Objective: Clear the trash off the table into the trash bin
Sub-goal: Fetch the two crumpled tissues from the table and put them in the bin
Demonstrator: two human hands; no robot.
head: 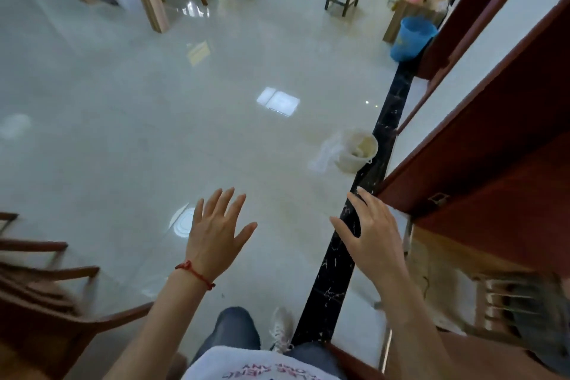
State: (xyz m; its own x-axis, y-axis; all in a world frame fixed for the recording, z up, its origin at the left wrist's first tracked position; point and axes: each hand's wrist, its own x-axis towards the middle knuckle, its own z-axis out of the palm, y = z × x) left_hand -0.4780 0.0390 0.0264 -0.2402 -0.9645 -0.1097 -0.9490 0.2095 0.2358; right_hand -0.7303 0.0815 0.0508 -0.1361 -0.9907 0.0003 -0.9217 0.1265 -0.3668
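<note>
Both grips spread, left hand [216, 234], right hand [371, 233]

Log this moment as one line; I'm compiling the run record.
left hand: open, empty | right hand: open, empty | white bin: on floor ahead, by black strip | blue bin: farther back

Bucket [357, 153] on floor [154, 117], beside door [493, 163].

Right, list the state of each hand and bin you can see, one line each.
Left hand: open, fingers spread, holding nothing.
Right hand: open, fingers relaxed, holding nothing.
White bin: upright on the floor, something pale inside, clear bag beside it.
Blue bin: upright on the floor.
</note>
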